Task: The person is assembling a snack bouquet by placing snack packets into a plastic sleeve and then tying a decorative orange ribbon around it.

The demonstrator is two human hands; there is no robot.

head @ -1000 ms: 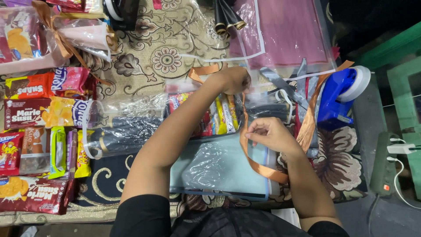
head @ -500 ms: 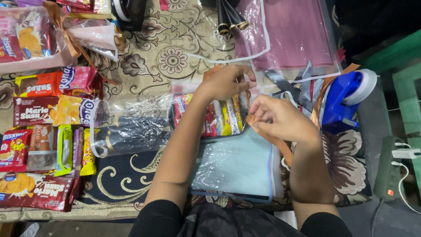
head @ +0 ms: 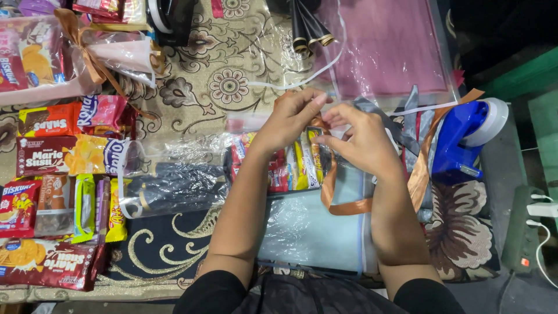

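My left hand (head: 290,119) and my right hand (head: 359,136) meet over a clear plastic-wrapped bundle of snack packets (head: 285,160) on the patterned cloth. Both hands pinch an orange-brown ribbon (head: 343,203) near the top of the bundle, fingertips almost touching. The ribbon loops down under my right wrist and runs on to the right. A pale blue sheet in clear plastic (head: 314,232) lies beneath my forearms.
A blue tape dispenser (head: 465,139) stands at the right, scissors (head: 401,125) beside my right hand. Several snack packets (head: 52,174) line the left side. A ribbon-tied wrapped parcel (head: 64,58) sits top left, a pink sheet (head: 389,49) top right, a power strip (head: 526,232) far right.
My right hand has moved up from the lower ribbon loop to join my left hand at the top of the bundle, drawing the ribbon with it.
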